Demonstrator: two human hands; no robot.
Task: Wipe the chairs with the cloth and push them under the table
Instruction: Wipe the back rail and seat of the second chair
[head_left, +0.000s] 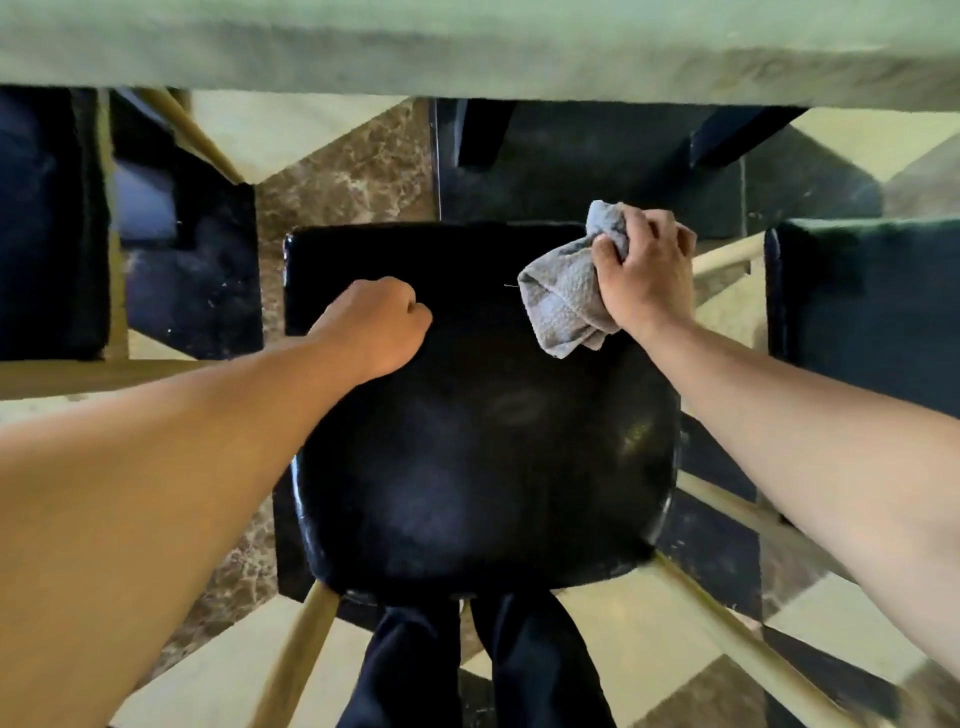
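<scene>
A black chair (483, 441) with a glossy seat and pale wooden legs stands right below me, its front edge near the table (467, 47), which wears a pale green cloth. My right hand (647, 270) grips a crumpled grey cloth (563, 301) over the seat's far right corner. My left hand (379, 327) is curled into a fist with nothing in it, and hovers over or rests on the seat's far left part. Whether the cloth touches the seat I cannot tell.
A second black chair (862, 306) stands at the right and a third (47, 228) at the left, both near the table edge. Dark table legs (483, 135) show under the tablecloth. The floor has cream, brown and black tiles. My dark trouser legs (467, 665) stand behind the chair.
</scene>
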